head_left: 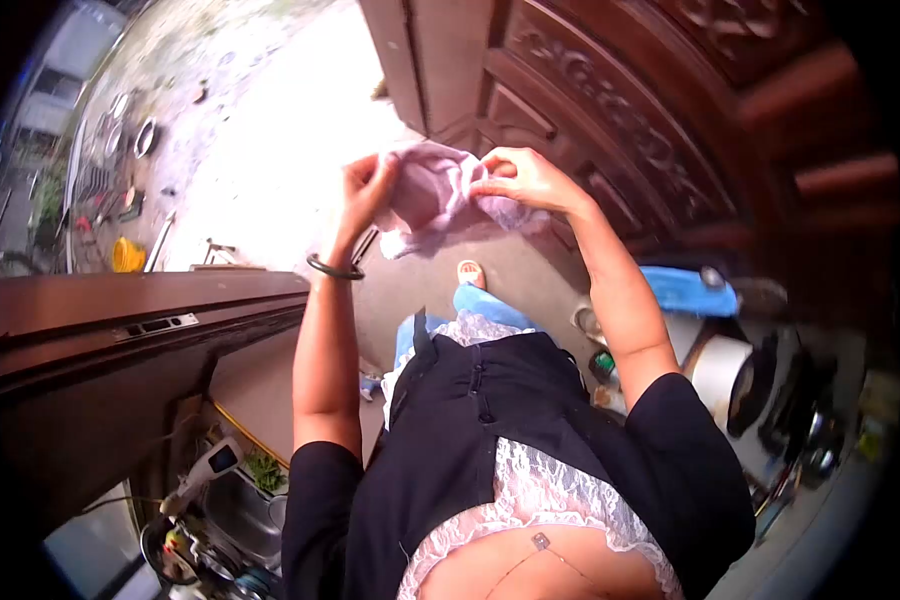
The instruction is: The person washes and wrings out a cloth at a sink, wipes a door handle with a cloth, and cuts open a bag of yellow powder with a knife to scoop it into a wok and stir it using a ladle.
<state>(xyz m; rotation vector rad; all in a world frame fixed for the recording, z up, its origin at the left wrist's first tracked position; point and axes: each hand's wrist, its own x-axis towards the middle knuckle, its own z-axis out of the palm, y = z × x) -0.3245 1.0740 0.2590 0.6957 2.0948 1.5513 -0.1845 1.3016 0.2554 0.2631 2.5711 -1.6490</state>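
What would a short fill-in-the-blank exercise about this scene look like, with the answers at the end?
The pale cloth is held between the left hand and the ____ hand.
The dark bangle circles the person's ____ wrist.
The person's short sleeves are coloured ____.
The person's neckline is edged with white ____.

Missing words: right; left; black; lace.

Pale pink cloth (440,195), scroll-patterned brown door (650,130), black top (535,400), white floral lace (555,490), yellow container (127,255)

Grey floor (545,288) beneath 1 sandaled foot (470,274).
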